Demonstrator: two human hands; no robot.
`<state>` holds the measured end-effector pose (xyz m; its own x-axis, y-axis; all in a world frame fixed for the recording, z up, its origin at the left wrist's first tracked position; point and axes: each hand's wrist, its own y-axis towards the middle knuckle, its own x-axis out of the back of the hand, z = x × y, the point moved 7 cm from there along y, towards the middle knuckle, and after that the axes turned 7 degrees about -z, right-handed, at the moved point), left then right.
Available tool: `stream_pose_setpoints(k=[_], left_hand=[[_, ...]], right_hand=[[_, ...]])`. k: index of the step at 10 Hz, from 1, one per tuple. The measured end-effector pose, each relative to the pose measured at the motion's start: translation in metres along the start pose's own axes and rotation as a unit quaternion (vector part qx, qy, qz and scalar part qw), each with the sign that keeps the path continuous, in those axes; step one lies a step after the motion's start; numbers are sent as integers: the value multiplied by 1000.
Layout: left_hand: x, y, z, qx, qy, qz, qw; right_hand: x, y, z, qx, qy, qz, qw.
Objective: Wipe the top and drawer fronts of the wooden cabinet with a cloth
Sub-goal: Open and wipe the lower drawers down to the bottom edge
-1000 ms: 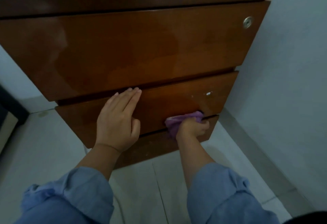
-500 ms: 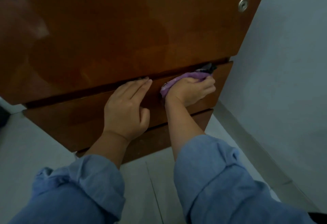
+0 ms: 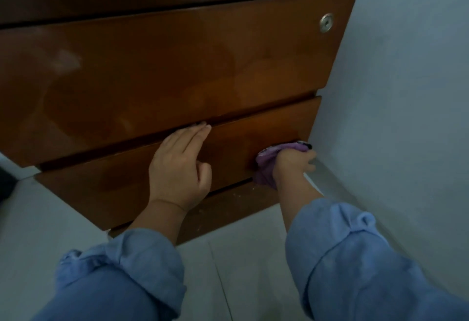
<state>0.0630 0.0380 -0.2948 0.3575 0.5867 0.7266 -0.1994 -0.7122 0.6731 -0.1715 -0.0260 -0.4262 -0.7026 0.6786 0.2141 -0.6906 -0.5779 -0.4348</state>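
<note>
The wooden cabinet fills the upper view, with a glossy top drawer front, a middle drawer front and a bottom front. My left hand rests flat on the middle drawer front, fingertips at its upper edge. My right hand grips a bunched purple cloth against the lower right corner of the middle drawer front. Part of the cloth is hidden under my fingers.
A round metal lock sits at the top drawer's right end. A pale wall stands close to the cabinet's right side, with a grey skirting at its foot. Light floor tiles lie below.
My right hand has carried the cloth from the upper right edge of the middle drawer front down to its lower right corner. My left hand has stayed flat on that drawer.
</note>
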Motion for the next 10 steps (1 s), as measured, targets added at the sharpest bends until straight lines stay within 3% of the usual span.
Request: stream_pose_setpoints(k=[1, 2, 3, 4, 5, 6, 7, 8, 10], left_hand=[[-3, 1, -13, -24, 27, 29, 999], [-14, 8, -29, -58, 56, 66, 995], [-28, 15, -41, -66, 76, 80, 992], [-37, 16, -43, -43, 52, 43, 997], [-38, 14, -41, -49, 35, -1, 998], [-43, 15, -38, -61, 23, -11, 998], [-44, 15, -36, -57, 18, -14, 998], [-41, 15, -38, -52, 11, -9, 999], [-32, 17, -45, -7, 19, 40, 999]], right_hand=[[22, -13, 17, 23, 114, -92, 989], [35, -30, 62, 120, 195, -191, 954], [29, -29, 89, 221, 126, -198, 947], [7, -6, 73, 205, 72, -124, 968], [0, 17, 47, 168, 45, -109, 979], [-5, 40, 17, 120, -54, -132, 982], [4, 42, -13, 74, -48, -155, 984], [-4, 41, -26, 96, -113, -17, 989], [54, 49, -31, 72, -144, -2, 987]])
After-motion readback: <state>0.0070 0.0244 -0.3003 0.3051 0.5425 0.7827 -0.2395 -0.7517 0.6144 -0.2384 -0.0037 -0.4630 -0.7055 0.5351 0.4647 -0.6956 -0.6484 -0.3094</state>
